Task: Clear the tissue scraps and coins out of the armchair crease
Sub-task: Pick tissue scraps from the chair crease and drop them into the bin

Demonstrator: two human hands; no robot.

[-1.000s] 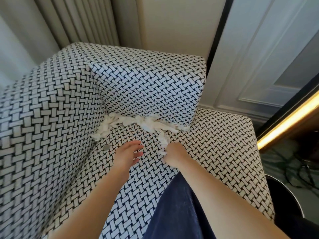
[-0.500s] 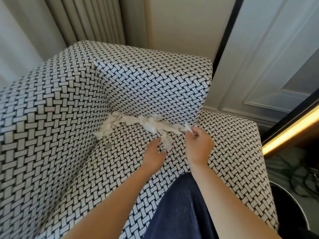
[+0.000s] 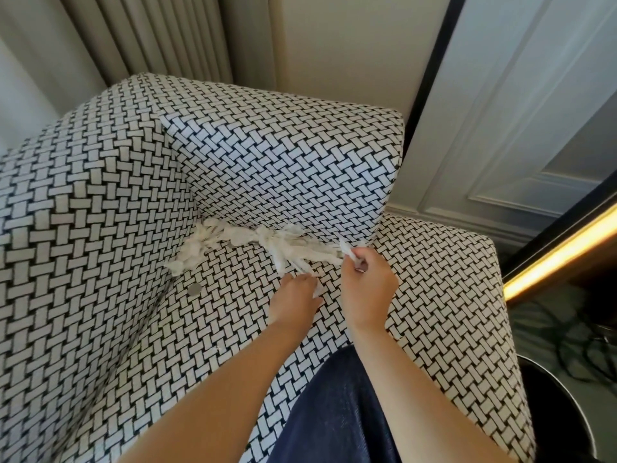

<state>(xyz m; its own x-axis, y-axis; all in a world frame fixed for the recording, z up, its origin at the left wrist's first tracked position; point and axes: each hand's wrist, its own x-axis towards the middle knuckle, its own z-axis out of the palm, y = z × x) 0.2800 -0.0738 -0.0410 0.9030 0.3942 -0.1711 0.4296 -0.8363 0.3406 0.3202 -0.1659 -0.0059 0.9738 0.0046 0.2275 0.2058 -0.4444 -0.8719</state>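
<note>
White tissue scraps lie strung along the crease where the seat of the black-and-white woven armchair meets its backrest and arm. A silver coin rests on the seat below the scraps' left end; another coin shows among the scraps. My right hand pinches a tissue scrap at the right end of the crease. My left hand rests on the seat beside it, fingers reaching into loose strips of tissue; its fingertips are hidden.
Beige curtains hang behind the armchair. A white panelled door stands to the right, with a lit yellow strip beside it. My knee in dark blue fabric is on the seat's front. A round black object sits at lower right.
Both hands have moved up and to the right towards the crease. My right hand has taken hold of a scrap at the right end. The left hand has shifted from the seat to the loose strips.
</note>
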